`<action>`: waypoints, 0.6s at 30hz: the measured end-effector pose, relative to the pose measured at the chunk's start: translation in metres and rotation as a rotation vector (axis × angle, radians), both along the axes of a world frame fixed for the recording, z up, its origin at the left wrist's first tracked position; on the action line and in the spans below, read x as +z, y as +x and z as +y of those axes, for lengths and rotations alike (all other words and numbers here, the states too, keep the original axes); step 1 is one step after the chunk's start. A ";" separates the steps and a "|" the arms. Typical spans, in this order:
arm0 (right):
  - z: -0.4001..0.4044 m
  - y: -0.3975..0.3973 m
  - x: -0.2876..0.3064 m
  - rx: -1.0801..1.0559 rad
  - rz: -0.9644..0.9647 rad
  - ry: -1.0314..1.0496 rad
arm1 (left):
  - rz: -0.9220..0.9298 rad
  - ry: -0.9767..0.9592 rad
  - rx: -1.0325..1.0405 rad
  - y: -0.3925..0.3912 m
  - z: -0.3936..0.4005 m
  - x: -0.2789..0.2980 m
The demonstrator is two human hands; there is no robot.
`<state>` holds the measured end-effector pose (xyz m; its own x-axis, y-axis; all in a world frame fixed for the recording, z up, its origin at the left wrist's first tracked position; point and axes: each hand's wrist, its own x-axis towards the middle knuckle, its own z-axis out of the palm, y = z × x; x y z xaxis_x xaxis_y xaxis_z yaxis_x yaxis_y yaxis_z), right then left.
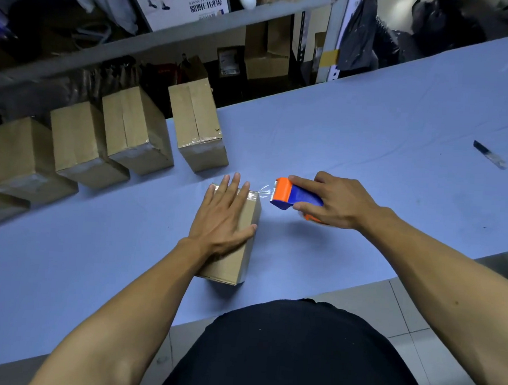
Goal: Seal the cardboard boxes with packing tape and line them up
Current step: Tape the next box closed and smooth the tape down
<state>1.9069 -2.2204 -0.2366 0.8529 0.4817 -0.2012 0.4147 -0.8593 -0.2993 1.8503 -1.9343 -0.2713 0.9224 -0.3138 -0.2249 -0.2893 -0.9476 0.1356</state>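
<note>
brown cardboard box [246, 221] flat on table, tape [264, 191] stretched off its end

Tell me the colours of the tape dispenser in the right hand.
Orange and blue: the tape dispenser shows best in the head view.

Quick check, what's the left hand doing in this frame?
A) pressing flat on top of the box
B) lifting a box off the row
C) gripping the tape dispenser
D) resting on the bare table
A: the left hand lies flat with straight fingers on top of the box, while the right hand grips the tape dispenser beside its far end.
</note>
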 end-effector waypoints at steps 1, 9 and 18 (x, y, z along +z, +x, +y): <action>-0.001 -0.001 -0.001 0.012 -0.007 -0.018 | 0.002 0.008 0.004 0.000 0.000 0.000; 0.068 0.007 0.022 0.118 -0.124 -0.277 | 0.021 0.035 0.079 -0.006 -0.009 0.001; 0.109 -0.003 0.020 -0.041 -0.122 -0.361 | 0.013 0.012 0.174 -0.010 -0.023 -0.005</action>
<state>1.9035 -2.1115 -0.2162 0.8983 0.3630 -0.2478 0.3913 -0.9172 0.0749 1.8403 -1.9574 -0.2765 0.9595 -0.1472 -0.2403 -0.1192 -0.9847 0.1272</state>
